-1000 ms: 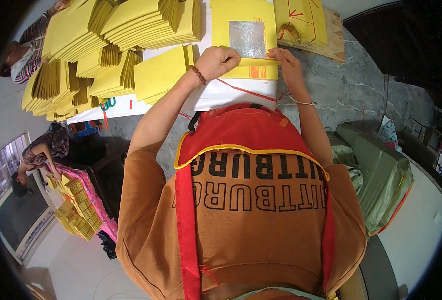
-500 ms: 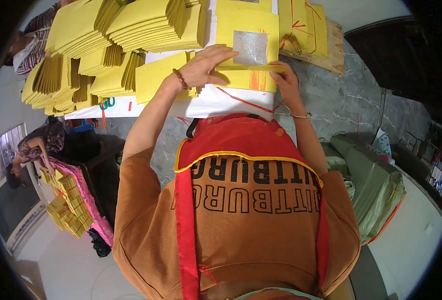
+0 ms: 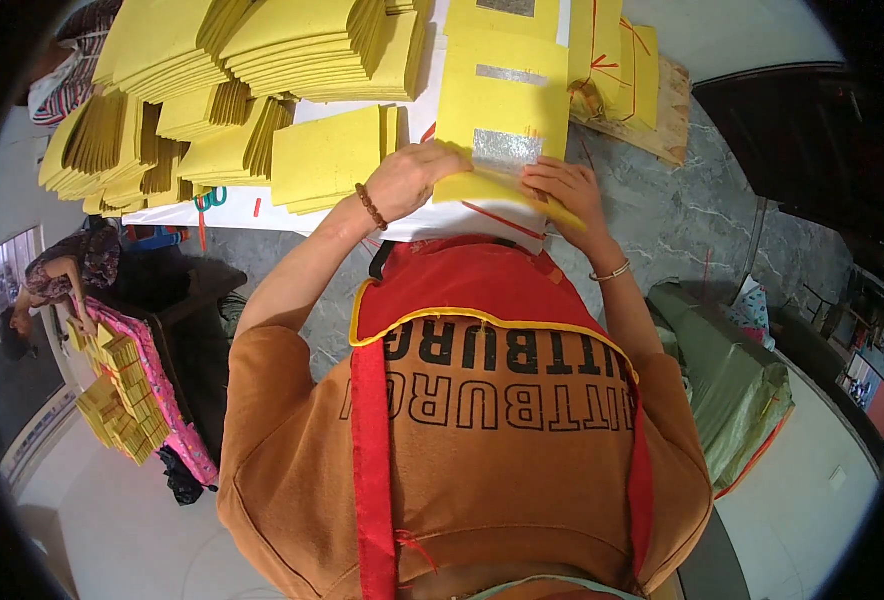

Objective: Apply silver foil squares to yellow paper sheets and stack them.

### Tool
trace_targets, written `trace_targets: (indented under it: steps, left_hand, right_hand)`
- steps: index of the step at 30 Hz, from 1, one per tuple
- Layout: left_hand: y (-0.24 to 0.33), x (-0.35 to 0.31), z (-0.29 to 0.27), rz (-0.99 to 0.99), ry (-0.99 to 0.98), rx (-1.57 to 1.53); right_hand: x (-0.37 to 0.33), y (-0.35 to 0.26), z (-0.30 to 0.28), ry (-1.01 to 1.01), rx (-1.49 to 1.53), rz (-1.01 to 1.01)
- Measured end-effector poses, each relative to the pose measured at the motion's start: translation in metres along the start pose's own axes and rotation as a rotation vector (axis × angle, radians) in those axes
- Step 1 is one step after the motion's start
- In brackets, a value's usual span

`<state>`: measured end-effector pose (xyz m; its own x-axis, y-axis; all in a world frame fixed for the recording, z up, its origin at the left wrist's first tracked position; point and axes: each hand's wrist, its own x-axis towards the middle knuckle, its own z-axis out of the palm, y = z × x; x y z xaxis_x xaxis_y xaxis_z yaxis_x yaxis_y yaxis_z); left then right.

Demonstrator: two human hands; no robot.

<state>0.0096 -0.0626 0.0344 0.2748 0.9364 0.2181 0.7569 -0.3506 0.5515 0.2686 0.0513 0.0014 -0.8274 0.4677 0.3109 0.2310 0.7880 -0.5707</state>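
A long yellow paper sheet (image 3: 507, 105) with silver patches lies at the table's near edge, its near end raised into a curled flap. My left hand (image 3: 414, 182) grips the left edge of this flap, fingers bent and thumb tucked out of sight. On the opposite side, my right hand (image 3: 565, 192) pinches the right edge, fingertips lying beside the larger silver patch. The paper partly covers that thumb. Left of my left hand rests a small stack of folded yellow paper (image 3: 327, 155).
Thick bundles of folded yellow paper (image 3: 302, 45) fill the table's left side. Green-handled scissors (image 3: 211, 199) lie near its front edge. Tied yellow stacks (image 3: 637, 75) stand on a wooden board at right. A person (image 3: 72, 265) works at another table on the left.
The sheet's near part has changed from a flat fold to a raised, curling flap. Both hands have moved toward me, and my left fingers have gone from spread to bent on its edge.
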Motion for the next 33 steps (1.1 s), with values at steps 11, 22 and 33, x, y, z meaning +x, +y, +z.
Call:
trace_targets:
  steps: [11, 22, 33]
  left_hand:
    - [-0.021, 0.04, 0.018, -0.687, 0.164, -0.234]
    - [-0.033, 0.046, 0.021, -0.93, 0.236, -0.741]
    - [0.008, 0.049, 0.046, -0.144, 0.057, 0.387]
  right_hand:
    - [0.032, -0.009, 0.012, 0.332, 0.85, 0.651]
    - [0.038, 0.001, 0.019, 0.279, 0.641, 0.816]
    - [0.036, 0.005, 0.028, 0.299, 0.492, 0.773]
